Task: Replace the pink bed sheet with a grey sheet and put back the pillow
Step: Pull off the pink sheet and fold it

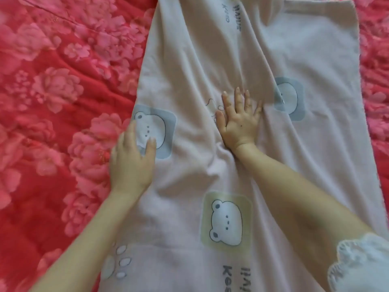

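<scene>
White lace sleeve (362, 262) up close; pale pink bear-print sheet (210, 165) lies as a long strip on the red floral quilt (52, 102). Right hand (240, 121) flat, fingers spread, presses its middle; left hand (132, 157) flat on its left edge.

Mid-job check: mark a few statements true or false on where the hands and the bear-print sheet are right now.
1. The left hand and right hand both rest with straight fingers on the bear-print sheet. True.
2. The right hand grips a pillow. False: it presses flat on the sheet; no pillow is in view.
3. The sheet lies on a red floral cover. True.
4. The sheet is spread smooth over everything. False: it is a wrinkled strip, with red cover showing on both sides.
</scene>
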A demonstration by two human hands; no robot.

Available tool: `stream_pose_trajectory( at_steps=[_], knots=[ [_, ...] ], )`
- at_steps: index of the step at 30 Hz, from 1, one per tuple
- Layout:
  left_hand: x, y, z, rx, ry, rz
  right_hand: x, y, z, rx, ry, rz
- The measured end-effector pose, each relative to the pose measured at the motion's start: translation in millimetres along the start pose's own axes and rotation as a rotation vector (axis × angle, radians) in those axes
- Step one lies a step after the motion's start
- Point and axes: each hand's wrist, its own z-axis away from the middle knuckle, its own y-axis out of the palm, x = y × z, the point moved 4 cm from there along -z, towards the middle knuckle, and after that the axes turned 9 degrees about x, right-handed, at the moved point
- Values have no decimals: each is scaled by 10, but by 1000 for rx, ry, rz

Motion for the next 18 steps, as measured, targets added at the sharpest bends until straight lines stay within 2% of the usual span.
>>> stream_pose_trajectory(
  at_steps=[3, 5, 9, 12, 14, 18],
  knots=[
    [428, 94, 990, -7, -142, -91, -133, -30, 303, 149, 24, 42],
    [637, 117, 1566, -7, -198, -118, -349, -31, 824, 209, 38, 50],
    [957, 13, 2525, 64, -376, -36, -862, 10, 2589, 357, 120, 56],
    [1165, -140, 3164, 171, -569, 72, -1140, 168, 3912, 487, 292, 56],
    [1344, -186, 3533, 241, -556, 94, -1186, 255, 4468, 592, 365, 34],
    [1705, -280, 4007, 253, -535, 254, -1010, 197, 4983, 703, 416, -99]
  ],
)
